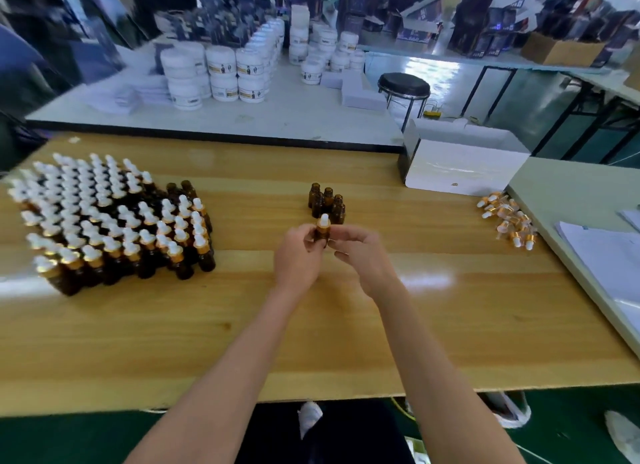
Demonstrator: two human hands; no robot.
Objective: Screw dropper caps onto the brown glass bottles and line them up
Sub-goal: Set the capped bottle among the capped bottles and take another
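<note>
My left hand [298,255] grips a brown glass bottle [322,234] with a white and gold dropper cap [324,220] on top, above the middle of the wooden table [311,332]. Beside the bottle is my right hand [360,252], its fingers curled close to it; whether they touch it is unclear. Just behind stand several uncapped brown bottles [327,202]. A large block of capped bottles [114,221] stands in rows at the left. A pile of loose dropper caps [507,219] lies at the right.
A white open box [464,165] sits at the table's back right. Stacked paper sheets [602,255] lie on a grey surface at the right. Behind, a white table holds many white jars [221,75]. A black stool [403,87] stands beyond.
</note>
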